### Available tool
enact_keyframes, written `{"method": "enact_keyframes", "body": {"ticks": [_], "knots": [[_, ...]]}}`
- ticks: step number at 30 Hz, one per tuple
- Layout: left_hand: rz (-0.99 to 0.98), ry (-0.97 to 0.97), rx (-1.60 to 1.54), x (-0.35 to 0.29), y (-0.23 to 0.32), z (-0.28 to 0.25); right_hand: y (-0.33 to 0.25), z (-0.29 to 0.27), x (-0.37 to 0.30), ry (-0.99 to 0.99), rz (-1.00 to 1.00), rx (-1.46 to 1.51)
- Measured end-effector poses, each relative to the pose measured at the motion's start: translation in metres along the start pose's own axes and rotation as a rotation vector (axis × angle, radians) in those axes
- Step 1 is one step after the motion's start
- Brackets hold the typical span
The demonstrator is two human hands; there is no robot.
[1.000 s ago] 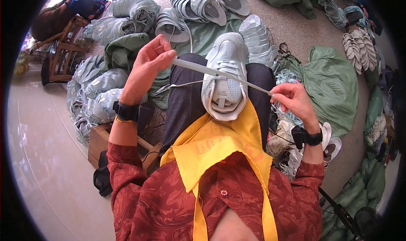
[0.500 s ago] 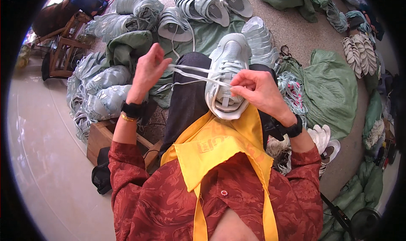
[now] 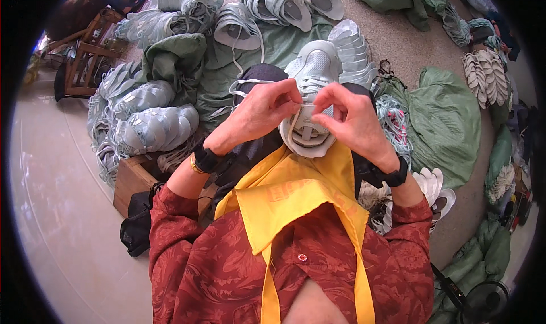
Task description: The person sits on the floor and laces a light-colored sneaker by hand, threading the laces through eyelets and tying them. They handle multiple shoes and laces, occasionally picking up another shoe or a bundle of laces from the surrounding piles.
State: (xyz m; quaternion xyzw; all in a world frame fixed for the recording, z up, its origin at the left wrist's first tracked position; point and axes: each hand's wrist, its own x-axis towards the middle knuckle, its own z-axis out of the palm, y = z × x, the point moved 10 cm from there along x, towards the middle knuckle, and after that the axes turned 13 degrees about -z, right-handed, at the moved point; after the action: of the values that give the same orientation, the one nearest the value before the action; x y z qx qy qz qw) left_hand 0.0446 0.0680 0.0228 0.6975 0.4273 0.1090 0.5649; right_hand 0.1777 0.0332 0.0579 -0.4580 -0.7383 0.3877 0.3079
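Observation:
A pale mint-grey sneaker [image 3: 314, 62] rests on my lap, toe pointing away and partly laced. At its tongue my left hand [image 3: 267, 108] pinches a thin white shoelace [image 3: 296, 119], thumb and forefinger together. My right hand [image 3: 354, 122] comes in from the other side, its thumb and forefinger bent close to the lace at the eyelets; its fingertips hide what they hold. Between the two hands lies only a small gap over the tongue. Some lace loops over my dark trouser knee to the left. Below the shoe's heel spreads my yellow apron [image 3: 284, 204].
Stacked pale shoe uppers [image 3: 156, 133] lie to the left, more stacked uppers [image 3: 273, 8] at the far side on green cloth. A wooden box [image 3: 133, 184] stands by my left arm. Bundled laces [image 3: 392, 122] and a green sack [image 3: 443, 128] lie to the right.
My left hand has come back from the far left to the shoe's tongue, and the stretched laces have gone slack. My right hand has stayed near the eyelets.

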Motion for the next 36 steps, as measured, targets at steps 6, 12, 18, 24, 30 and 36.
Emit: {"method": "enact_keyframes", "body": {"ticks": [6,12,18,24,30,36], "knots": [[-0.069,0.062,-0.138,0.000,-0.023,0.001,-0.017,0.017,-0.015,-0.102,-0.235,-0.371],[-0.122,0.076,-0.146,0.004,-0.028,0.003,-0.023,0.026,-0.017,-0.078,-0.355,-0.481],[-0.122,0.128,-0.107,0.006,-0.026,0.002,-0.029,0.031,-0.013,-0.061,-0.441,-0.570],[-0.108,0.168,-0.076,0.007,-0.021,0.000,-0.036,0.036,-0.020,-0.048,-0.570,-0.617],[-0.104,0.216,-0.050,0.009,-0.016,-0.001,-0.042,0.045,-0.025,-0.140,-0.744,-0.537],[-0.082,0.247,-0.004,0.008,-0.005,-0.001,-0.057,0.011,-0.031,0.108,-0.773,-0.432]]}}
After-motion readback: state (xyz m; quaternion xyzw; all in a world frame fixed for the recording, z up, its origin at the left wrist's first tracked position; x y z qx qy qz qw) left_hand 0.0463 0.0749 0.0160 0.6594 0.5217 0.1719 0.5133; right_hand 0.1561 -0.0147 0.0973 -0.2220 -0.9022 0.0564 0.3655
